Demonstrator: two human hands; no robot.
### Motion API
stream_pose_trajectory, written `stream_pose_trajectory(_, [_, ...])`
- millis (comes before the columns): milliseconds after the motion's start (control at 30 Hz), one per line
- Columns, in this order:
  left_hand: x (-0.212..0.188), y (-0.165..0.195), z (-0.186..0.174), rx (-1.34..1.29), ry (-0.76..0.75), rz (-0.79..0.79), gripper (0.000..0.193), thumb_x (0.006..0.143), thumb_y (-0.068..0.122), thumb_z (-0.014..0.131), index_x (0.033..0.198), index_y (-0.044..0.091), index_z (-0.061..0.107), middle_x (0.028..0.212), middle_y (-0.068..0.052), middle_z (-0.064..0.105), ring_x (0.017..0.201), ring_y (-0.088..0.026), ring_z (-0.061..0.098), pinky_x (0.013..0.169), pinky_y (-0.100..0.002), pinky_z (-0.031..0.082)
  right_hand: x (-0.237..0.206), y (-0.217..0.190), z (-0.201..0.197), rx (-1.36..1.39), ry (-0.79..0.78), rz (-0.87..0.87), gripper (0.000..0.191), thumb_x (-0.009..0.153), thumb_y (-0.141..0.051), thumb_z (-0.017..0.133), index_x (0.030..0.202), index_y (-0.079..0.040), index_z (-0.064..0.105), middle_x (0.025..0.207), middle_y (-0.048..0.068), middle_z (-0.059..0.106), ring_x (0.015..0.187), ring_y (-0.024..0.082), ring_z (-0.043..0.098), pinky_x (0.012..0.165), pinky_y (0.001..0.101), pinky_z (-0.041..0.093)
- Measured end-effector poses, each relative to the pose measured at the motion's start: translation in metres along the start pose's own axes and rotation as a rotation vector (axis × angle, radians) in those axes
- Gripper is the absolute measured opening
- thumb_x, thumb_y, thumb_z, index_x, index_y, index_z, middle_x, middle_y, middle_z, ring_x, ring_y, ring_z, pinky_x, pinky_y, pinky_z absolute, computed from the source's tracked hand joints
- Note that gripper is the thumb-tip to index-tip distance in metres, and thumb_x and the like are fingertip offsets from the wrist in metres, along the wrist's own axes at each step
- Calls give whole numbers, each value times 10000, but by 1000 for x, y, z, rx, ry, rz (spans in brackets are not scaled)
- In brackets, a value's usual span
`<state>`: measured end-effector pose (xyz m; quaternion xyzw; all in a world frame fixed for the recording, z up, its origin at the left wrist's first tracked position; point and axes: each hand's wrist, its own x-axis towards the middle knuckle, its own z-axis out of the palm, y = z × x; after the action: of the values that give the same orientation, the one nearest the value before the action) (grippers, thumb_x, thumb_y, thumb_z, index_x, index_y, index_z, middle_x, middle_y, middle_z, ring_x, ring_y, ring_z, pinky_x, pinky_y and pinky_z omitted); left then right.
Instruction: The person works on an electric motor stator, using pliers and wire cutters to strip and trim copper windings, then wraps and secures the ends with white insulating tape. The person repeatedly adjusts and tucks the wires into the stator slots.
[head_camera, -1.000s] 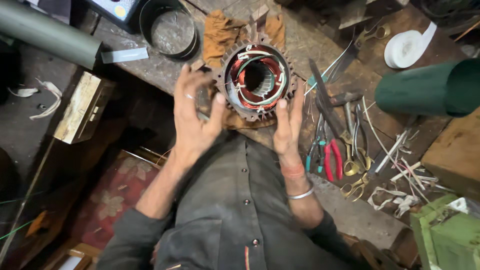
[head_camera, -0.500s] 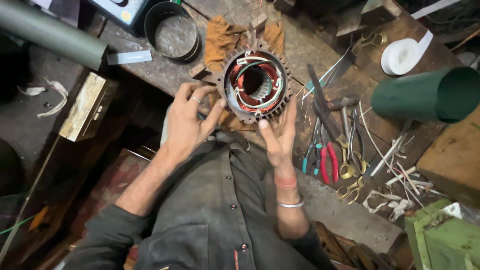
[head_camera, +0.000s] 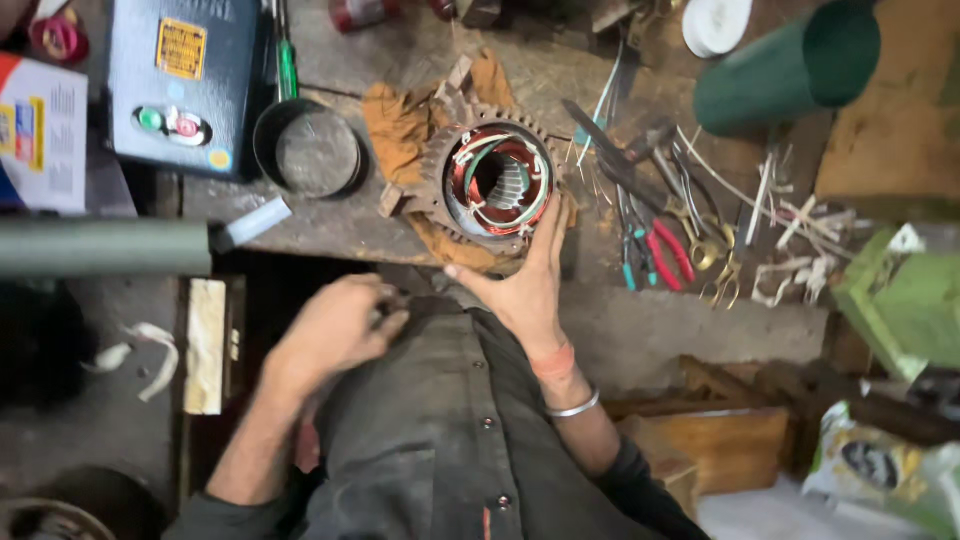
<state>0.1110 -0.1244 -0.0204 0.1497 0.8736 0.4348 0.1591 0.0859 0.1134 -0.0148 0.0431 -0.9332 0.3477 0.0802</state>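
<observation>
A round motor stator (head_camera: 497, 185) with copper windings and white and green wires lies on an orange cloth (head_camera: 400, 125) on the workbench (head_camera: 350, 225). My right hand (head_camera: 525, 285) rests against the stator's lower right rim, fingers spread along its side. My left hand (head_camera: 335, 330) is drawn back over my dark shirt near my chest, fingers curled loosely; whether anything small is in it cannot be seen.
A dark round tin (head_camera: 307, 148) and a grey switch box (head_camera: 185, 85) sit left of the stator. Red-handled pliers (head_camera: 668, 250), scissors and wire scraps lie to the right. A green tube (head_camera: 785, 70) and a white tape roll (head_camera: 715, 22) are at the back right.
My left hand has come off the stator and pulled back to my chest. My right hand stays at the stator's rim. The view has shifted, showing more of the bench's left side.
</observation>
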Motion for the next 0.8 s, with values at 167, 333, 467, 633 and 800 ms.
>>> stream_pose_trajectory(167, [17,-27,-39,-128,420,106,473,948,282,758,1280,-29,627,1256,-234,636,1175,-384,632,1024,-427,491,-3,7,10,190,70,190,1193,663,-366,962,1556,84,312,1595,309,423,1406,362,549,1117,423,507])
stream_pose_trajectory(333, [55,-21,16,-386,349,128,813,945,288,784,1510,-82,331,1443,-293,501,1367,-366,519,1159,-433,399,-1,26,14,-9,137,-7,1122,667,-243,1024,1539,85,399,1564,292,464,1432,329,528,1121,422,528])
stream_pose_trajectory(467, [43,-23,38,-431,310,132,883,862,251,790,1500,-68,271,1437,-285,469,1367,-339,505,1177,-405,401,14,40,-4,180,10,57,1146,615,-211,1021,1549,30,402,1587,270,444,1438,283,511,1061,367,568])
stream_pose_trajectory(633, [16,2,73,-612,170,296,1004,878,223,765,1561,-94,102,1544,-322,344,1476,-382,382,1229,-429,299,68,57,-52,371,-376,34,1175,561,-127,975,1584,-55,402,1668,173,403,1387,192,526,1097,360,517])
stream_pose_trajectory(800, [16,7,70,-431,133,256,1041,799,284,829,1525,-102,191,1460,-327,397,1384,-364,433,1153,-434,355,82,59,-69,314,-459,-166,1117,611,-37,949,1592,-38,415,1638,182,435,1398,184,511,1115,363,498])
